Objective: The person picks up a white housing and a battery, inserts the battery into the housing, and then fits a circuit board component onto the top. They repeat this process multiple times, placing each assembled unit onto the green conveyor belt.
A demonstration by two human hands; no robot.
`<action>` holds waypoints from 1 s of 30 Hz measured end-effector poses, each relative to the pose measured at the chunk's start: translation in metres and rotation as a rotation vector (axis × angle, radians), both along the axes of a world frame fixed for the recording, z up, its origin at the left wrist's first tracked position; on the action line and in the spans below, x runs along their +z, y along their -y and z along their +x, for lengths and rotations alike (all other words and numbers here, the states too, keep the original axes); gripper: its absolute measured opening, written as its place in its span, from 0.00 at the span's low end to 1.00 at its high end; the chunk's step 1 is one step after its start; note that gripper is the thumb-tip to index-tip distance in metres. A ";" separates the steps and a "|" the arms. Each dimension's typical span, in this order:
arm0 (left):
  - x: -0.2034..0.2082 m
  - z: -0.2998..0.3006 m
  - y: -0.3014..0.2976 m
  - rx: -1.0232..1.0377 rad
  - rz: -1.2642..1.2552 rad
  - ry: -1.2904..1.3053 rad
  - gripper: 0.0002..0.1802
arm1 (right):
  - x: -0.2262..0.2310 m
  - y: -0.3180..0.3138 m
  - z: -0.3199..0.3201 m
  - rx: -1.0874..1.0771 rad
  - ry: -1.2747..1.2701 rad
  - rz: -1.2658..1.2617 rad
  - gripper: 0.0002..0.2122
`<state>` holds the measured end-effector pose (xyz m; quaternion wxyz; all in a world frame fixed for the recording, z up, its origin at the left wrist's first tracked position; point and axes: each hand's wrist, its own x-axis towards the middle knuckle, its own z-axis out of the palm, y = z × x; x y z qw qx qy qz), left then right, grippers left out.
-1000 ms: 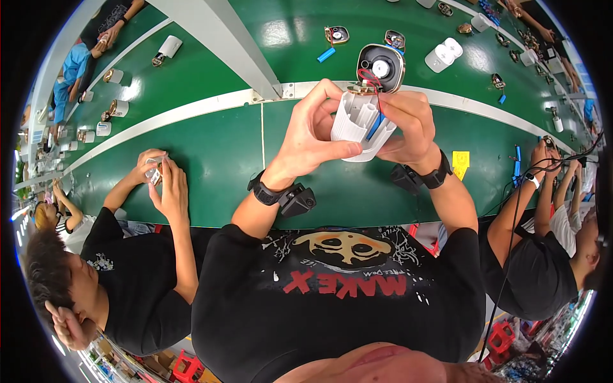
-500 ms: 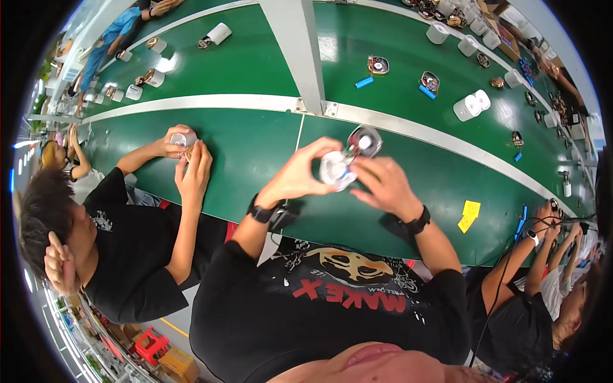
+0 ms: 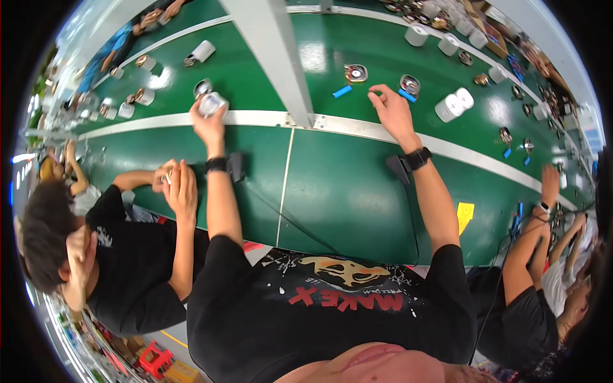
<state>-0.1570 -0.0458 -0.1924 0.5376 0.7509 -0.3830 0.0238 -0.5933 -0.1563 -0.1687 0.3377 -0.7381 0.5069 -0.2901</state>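
My left hand [image 3: 209, 127] is wrapped round a small white cylindrical housing [image 3: 213, 104] over the far green strip. A round dark-rimmed speaker piece [image 3: 202, 88] sits right beyond the housing, seemingly joined to it. My right hand [image 3: 394, 115] is stretched out over the same strip, with its fingers apart and nothing in them. Near its fingertips lie a speaker assembly [image 3: 410, 84] with a blue cylindrical cell [image 3: 407, 95], and another speaker assembly [image 3: 355, 73] with its blue cell [image 3: 342, 91]. Part of the left palm is hidden.
A grey post [image 3: 271, 64] rises between my hands from a pale rail [image 3: 357, 127]. White housings [image 3: 454, 105] stand at the right. Yellow notes [image 3: 465, 216] lie on the near table. At my left a co-worker's hands [image 3: 175, 182] hold a small part; another co-worker's arm [image 3: 541, 210] reaches in at the right.
Both hands have moved apart and forward over the rail. My left hand has carried the white housing and speaker piece to the left; my right hand has let go of them.
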 end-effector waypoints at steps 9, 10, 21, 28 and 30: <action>-0.008 -0.093 0.018 0.165 0.058 0.289 0.44 | -0.020 0.026 0.067 -0.165 -0.479 -0.004 0.29; -0.005 -0.106 0.009 0.182 0.061 0.291 0.44 | -0.023 0.030 0.064 -0.164 -0.426 0.021 0.28; 0.058 -0.257 -0.042 -0.287 -0.142 0.023 0.20 | -0.011 0.046 0.060 -0.130 -0.387 0.116 0.21; 0.089 -0.334 -0.004 -0.941 -0.061 0.000 0.08 | -0.028 0.023 -0.031 0.195 1.011 0.934 0.10; 0.098 -0.356 0.024 -0.980 -0.112 -0.077 0.08 | -0.029 0.003 -0.069 0.292 1.528 1.233 0.09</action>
